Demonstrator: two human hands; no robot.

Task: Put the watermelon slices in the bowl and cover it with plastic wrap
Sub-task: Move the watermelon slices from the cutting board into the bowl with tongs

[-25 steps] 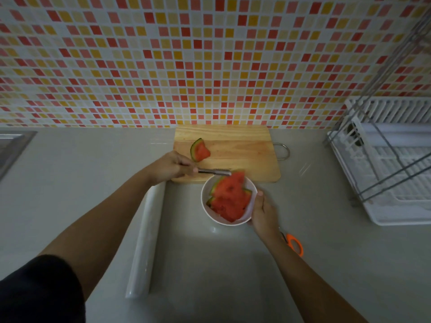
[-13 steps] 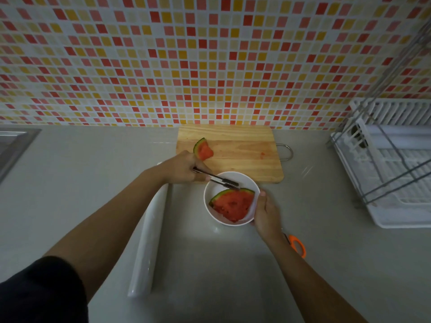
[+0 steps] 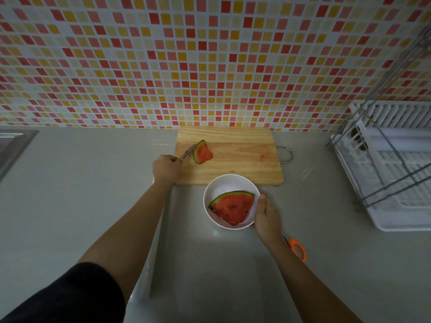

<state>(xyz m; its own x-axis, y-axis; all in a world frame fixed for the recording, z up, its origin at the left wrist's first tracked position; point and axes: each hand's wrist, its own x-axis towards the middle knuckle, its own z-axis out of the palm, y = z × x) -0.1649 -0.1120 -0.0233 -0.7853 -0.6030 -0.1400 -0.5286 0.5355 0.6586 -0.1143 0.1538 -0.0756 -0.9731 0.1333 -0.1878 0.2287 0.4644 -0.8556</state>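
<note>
A white bowl (image 3: 231,180) stands on the counter just in front of the wooden cutting board (image 3: 242,159). One watermelon slice (image 3: 232,207) lies inside the bowl. A smaller slice (image 3: 203,152) rests on the left part of the board. My left hand (image 3: 166,168) grips metal tongs (image 3: 188,152) whose tips reach the rind of that smaller slice. My right hand (image 3: 265,213) holds the bowl's right rim, thumb on the edge. The plastic wrap roll (image 3: 149,259) lies along the counter, mostly hidden under my left arm.
Orange-handled scissors (image 3: 297,249) lie behind my right wrist. A white dish rack (image 3: 391,173) with a wire frame fills the right side. A sink edge (image 3: 14,145) shows at far left. The tiled wall stands right behind the board.
The tongs let go of the large slice, which now lies in the bowl. My left hand then moved the tongs back up to the small slice on the board.
</note>
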